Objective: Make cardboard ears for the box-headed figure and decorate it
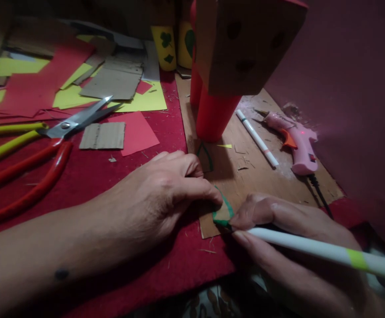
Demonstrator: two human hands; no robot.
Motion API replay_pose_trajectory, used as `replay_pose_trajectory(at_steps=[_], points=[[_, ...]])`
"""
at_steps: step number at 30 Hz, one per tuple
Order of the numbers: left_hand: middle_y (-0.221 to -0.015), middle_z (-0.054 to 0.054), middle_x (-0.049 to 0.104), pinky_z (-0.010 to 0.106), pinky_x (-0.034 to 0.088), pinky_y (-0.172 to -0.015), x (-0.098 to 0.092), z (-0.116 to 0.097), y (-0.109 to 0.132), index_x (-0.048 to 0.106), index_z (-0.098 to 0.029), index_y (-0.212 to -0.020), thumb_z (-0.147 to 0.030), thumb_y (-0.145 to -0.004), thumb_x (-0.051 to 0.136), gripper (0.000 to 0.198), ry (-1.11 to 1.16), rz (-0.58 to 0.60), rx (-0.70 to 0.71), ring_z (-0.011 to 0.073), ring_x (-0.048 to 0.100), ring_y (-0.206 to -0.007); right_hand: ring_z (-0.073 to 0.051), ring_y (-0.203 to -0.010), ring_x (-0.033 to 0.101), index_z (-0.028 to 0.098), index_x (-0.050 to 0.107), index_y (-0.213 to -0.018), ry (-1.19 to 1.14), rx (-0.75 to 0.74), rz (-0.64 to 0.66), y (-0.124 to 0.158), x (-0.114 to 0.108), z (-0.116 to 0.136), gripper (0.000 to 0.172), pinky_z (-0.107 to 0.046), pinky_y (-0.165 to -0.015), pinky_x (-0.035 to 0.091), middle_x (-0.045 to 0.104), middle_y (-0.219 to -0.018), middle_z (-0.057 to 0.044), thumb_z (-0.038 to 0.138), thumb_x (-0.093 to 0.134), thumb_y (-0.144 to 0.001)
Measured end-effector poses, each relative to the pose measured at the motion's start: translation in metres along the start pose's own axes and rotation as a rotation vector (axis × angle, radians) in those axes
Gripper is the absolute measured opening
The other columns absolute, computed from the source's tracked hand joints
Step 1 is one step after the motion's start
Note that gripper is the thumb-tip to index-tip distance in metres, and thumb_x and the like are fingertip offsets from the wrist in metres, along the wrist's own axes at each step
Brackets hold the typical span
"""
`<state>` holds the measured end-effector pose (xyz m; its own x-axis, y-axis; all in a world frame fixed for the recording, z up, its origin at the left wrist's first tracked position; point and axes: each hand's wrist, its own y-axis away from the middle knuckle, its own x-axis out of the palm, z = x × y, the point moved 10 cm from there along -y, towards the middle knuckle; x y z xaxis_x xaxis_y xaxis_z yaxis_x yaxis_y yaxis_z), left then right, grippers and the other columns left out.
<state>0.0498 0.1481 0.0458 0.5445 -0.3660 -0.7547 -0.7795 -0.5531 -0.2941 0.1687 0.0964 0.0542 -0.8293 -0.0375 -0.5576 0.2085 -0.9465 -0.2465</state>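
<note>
Over dark red cloth (192, 265), beside a dim pinkish wall (354, 66), resting the left hand (165, 190) on a brown board (208, 227), fingers bent (cannot tell whether pinching anything underneath). Gripping a white marker (298, 245) in the right hand (311, 225), its tip on the lower edge of a green outline (223, 211). Set between both hands: about half past three from the left and nearer to it, half past nine from the right, seemingly longest along twelve to six.
</note>
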Motion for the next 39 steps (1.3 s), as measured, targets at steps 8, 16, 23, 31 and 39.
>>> replay_pose_trajectory(at_steps=[8,16,23,31,39], points=[[-0.081,-0.001,0.055,0.026,0.035,-0.071,-0.0033,-0.0035,-0.0034,0.08,-0.029,-0.101,-0.015,-0.098,0.051,0.033,-0.013,-0.017,0.011,0.0133,0.05,-0.075,-0.014,-0.058,0.068,0.027,0.066,-0.084,0.0,0.022,-0.036,-0.002,-0.0034,-0.0002,0.014,-0.023,-0.059,0.06,0.074,-0.072,0.002,0.014,0.072,-0.084],[-0.081,0.0,0.055,0.026,0.036,-0.07,-0.0029,-0.0054,-0.0029,0.081,-0.027,-0.102,-0.013,-0.097,0.051,0.034,-0.036,0.016,-0.017,0.0139,0.051,-0.076,-0.011,-0.061,0.07,0.025,0.065,-0.082,-0.007,0.002,0.009,0.0004,-0.0001,0.0007,0.017,-0.019,-0.066,0.058,0.073,-0.072,0.005,0.009,0.072,-0.081],[-0.081,-0.001,0.056,0.026,0.035,-0.069,-0.0023,-0.0024,-0.0004,0.08,-0.028,-0.101,-0.012,-0.097,0.049,0.035,-0.026,0.001,-0.005,0.0143,0.05,-0.075,-0.012,-0.057,0.069,0.025,0.066,-0.079,0.024,0.057,-0.004,-0.0023,-0.0034,-0.0004,0.013,-0.021,-0.056,0.057,0.074,-0.072,0.003,0.014,0.073,-0.082],[-0.081,0.0,0.055,0.027,0.037,-0.072,-0.0019,-0.0061,-0.004,0.081,-0.026,-0.101,-0.01,-0.095,0.05,0.035,-0.043,0.019,0.011,0.0148,0.051,-0.077,-0.015,-0.056,0.07,0.027,0.066,-0.083,0.01,0.001,-0.021,-0.0029,-0.0034,0.0027,0.016,-0.025,-0.059,0.062,0.074,-0.07,0.003,0.012,0.072,-0.081],[-0.08,0.001,0.055,0.027,0.036,-0.07,-0.0037,-0.0065,-0.0036,0.082,-0.026,-0.1,-0.01,-0.096,0.049,0.037,-0.059,0.044,-0.03,0.0152,0.05,-0.077,-0.015,-0.062,0.071,0.027,0.068,-0.085,0.032,0.064,-0.037,-0.0009,-0.0057,-0.001,0.011,-0.024,-0.059,0.061,0.076,-0.076,0.001,0.016,0.072,-0.084]])
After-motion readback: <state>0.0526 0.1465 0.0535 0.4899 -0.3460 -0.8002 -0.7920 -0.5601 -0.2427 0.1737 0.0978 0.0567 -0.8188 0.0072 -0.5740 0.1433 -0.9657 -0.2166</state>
